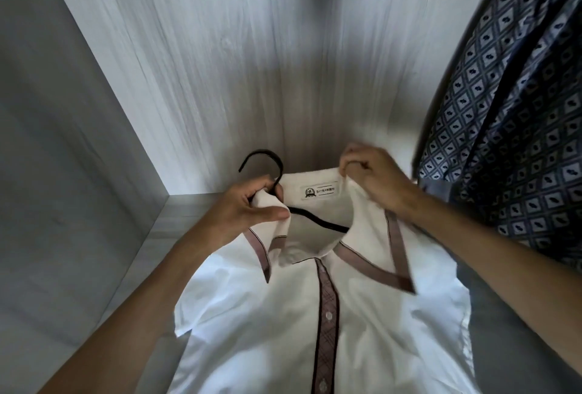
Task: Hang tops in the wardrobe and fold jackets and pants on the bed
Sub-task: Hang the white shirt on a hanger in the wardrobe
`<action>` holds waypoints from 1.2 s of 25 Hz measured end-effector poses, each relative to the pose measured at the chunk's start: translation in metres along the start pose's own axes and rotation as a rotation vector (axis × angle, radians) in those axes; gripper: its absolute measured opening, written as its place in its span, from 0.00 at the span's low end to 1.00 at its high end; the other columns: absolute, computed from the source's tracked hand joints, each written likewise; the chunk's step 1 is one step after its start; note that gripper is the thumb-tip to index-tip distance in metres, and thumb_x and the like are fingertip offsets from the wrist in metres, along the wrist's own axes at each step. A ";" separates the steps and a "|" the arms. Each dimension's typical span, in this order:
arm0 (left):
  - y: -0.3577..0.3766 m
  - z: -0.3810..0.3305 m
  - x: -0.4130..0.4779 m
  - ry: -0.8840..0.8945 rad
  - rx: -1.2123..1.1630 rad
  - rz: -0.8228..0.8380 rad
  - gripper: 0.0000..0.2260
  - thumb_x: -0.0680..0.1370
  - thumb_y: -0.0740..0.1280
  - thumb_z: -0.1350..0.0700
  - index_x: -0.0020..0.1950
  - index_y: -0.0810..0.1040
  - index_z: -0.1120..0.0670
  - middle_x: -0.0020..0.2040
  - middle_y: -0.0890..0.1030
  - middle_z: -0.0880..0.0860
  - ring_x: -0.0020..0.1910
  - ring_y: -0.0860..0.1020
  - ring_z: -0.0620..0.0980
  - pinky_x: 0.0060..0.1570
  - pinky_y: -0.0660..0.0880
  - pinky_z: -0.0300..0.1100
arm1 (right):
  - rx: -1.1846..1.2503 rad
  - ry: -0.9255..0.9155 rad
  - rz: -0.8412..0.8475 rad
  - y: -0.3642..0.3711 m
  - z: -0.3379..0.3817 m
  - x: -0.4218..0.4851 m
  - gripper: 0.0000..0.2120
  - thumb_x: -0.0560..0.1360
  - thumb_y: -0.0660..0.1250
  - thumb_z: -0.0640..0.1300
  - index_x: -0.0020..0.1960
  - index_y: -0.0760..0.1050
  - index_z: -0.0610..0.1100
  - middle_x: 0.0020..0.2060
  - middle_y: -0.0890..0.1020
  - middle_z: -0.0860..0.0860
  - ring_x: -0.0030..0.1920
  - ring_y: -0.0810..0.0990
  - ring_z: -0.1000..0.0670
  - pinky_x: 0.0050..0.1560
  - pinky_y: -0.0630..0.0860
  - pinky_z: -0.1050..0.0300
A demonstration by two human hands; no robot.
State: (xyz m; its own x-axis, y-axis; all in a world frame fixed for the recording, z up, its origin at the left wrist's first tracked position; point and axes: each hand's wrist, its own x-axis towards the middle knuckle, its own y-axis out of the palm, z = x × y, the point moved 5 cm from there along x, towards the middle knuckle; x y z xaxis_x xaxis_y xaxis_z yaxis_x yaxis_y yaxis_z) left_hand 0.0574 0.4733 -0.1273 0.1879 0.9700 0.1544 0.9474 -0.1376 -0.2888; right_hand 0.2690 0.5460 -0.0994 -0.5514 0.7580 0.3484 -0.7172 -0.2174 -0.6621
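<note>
Wardrobe interior: pale wood-grain back wall (189, 62), grey side panel (47, 141) on the left. Watching remotely, I saw a white shirt (277, 315) held low in the middle of the view, front up, w/ pink checked trim on the collar (267, 251) and button strip (327, 315). The black hanger (263, 152) sat inside the neck opening, its hook poking up past the collar on the left. My L hand (252, 204) curled round the left collar flap and hanger neck together, thumb on the cloth. My R hand (374, 176) pinched the collar's right back edge, fingers bent tight. A label (319, 191) showed betw. both hands. A blue patterned garment (519, 110) hung far right, beside the R forearm.
</note>
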 end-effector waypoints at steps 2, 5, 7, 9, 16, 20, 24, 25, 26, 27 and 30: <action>0.001 -0.004 0.000 0.011 0.066 -0.009 0.12 0.68 0.79 0.60 0.43 0.77 0.58 0.34 0.76 0.44 0.34 0.73 0.42 0.34 0.69 0.34 | 0.026 0.036 -0.097 0.014 -0.007 -0.006 0.12 0.73 0.55 0.49 0.39 0.73 0.45 0.36 0.75 0.52 0.39 0.72 0.55 0.45 0.67 0.57; 0.000 -0.006 0.005 0.002 0.204 -0.080 0.13 0.68 0.79 0.55 0.42 0.75 0.55 0.34 0.75 0.45 0.35 0.72 0.44 0.36 0.68 0.40 | -0.156 0.009 -0.115 0.025 0.000 -0.011 0.09 0.75 0.52 0.47 0.41 0.69 0.46 0.38 0.74 0.52 0.39 0.70 0.55 0.44 0.66 0.55; -0.005 -0.007 0.009 -0.029 0.175 -0.067 0.13 0.69 0.78 0.57 0.41 0.74 0.56 0.34 0.74 0.46 0.35 0.72 0.44 0.35 0.67 0.40 | -0.124 -0.055 -0.068 0.024 0.010 -0.013 0.08 0.78 0.53 0.43 0.43 0.68 0.46 0.39 0.75 0.47 0.41 0.71 0.53 0.44 0.67 0.55; -0.017 -0.006 0.009 -0.081 0.042 -0.071 0.10 0.67 0.76 0.58 0.39 0.75 0.54 0.34 0.76 0.48 0.36 0.74 0.46 0.35 0.68 0.40 | 0.287 0.083 0.043 0.017 0.002 -0.019 0.06 0.82 0.57 0.39 0.52 0.73 0.42 0.42 0.77 0.43 0.42 0.73 0.54 0.45 0.70 0.61; -0.034 -0.001 0.007 -0.115 -0.038 -0.079 0.09 0.66 0.75 0.59 0.36 0.77 0.48 0.34 0.77 0.47 0.35 0.75 0.45 0.33 0.70 0.36 | 0.575 0.400 0.366 0.004 -0.054 -0.066 0.10 0.79 0.65 0.36 0.55 0.82 0.39 0.43 0.87 0.50 0.43 0.83 0.57 0.44 0.76 0.67; -0.025 -0.001 0.010 -0.088 0.032 -0.037 0.13 0.68 0.77 0.62 0.37 0.75 0.50 0.33 0.75 0.46 0.33 0.73 0.44 0.32 0.69 0.35 | 0.076 0.076 -0.038 0.001 -0.035 -0.056 0.07 0.75 0.72 0.36 0.39 0.82 0.44 0.33 0.81 0.54 0.33 0.76 0.59 0.37 0.69 0.65; -0.021 -0.007 0.012 -0.030 0.077 -0.065 0.12 0.68 0.77 0.60 0.39 0.74 0.52 0.33 0.74 0.46 0.33 0.71 0.45 0.32 0.68 0.36 | -0.099 -0.257 -0.054 0.021 -0.016 -0.062 0.05 0.78 0.68 0.38 0.44 0.74 0.43 0.42 0.74 0.54 0.42 0.74 0.56 0.44 0.68 0.65; -0.025 -0.007 0.011 -0.027 0.066 -0.080 0.12 0.68 0.77 0.61 0.39 0.74 0.52 0.33 0.74 0.46 0.33 0.72 0.44 0.31 0.68 0.35 | 0.057 -0.153 -0.004 0.021 -0.027 -0.064 0.05 0.78 0.68 0.41 0.45 0.72 0.43 0.44 0.75 0.54 0.44 0.74 0.56 0.46 0.69 0.63; -0.030 -0.007 0.009 -0.032 0.043 -0.104 0.12 0.68 0.77 0.63 0.40 0.74 0.54 0.33 0.75 0.46 0.33 0.72 0.43 0.32 0.69 0.33 | 0.254 0.012 0.049 0.019 -0.041 -0.066 0.07 0.79 0.68 0.45 0.47 0.73 0.44 0.44 0.76 0.56 0.45 0.74 0.56 0.47 0.70 0.63; -0.035 -0.005 0.008 -0.045 0.012 -0.130 0.12 0.70 0.76 0.66 0.40 0.74 0.55 0.34 0.76 0.46 0.33 0.74 0.42 0.33 0.70 0.32 | 0.412 0.160 0.098 0.019 -0.054 -0.070 0.09 0.77 0.69 0.49 0.50 0.74 0.44 0.45 0.79 0.56 0.47 0.76 0.57 0.49 0.72 0.62; -0.044 0.000 0.004 -0.078 -0.006 -0.172 0.10 0.71 0.73 0.68 0.41 0.75 0.57 0.35 0.79 0.47 0.35 0.77 0.42 0.35 0.72 0.32 | 0.347 0.279 0.155 0.016 -0.073 -0.080 0.13 0.76 0.67 0.54 0.43 0.76 0.43 0.37 0.79 0.59 0.40 0.75 0.58 0.43 0.72 0.57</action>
State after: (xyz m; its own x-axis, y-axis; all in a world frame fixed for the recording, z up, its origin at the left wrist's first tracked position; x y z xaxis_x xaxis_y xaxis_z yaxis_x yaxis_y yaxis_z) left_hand 0.0164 0.4835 -0.1138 0.0024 0.9919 0.1272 0.9653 0.0309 -0.2592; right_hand 0.3326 0.5264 -0.1861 -0.5618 0.8263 0.0395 -0.7617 -0.4980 -0.4144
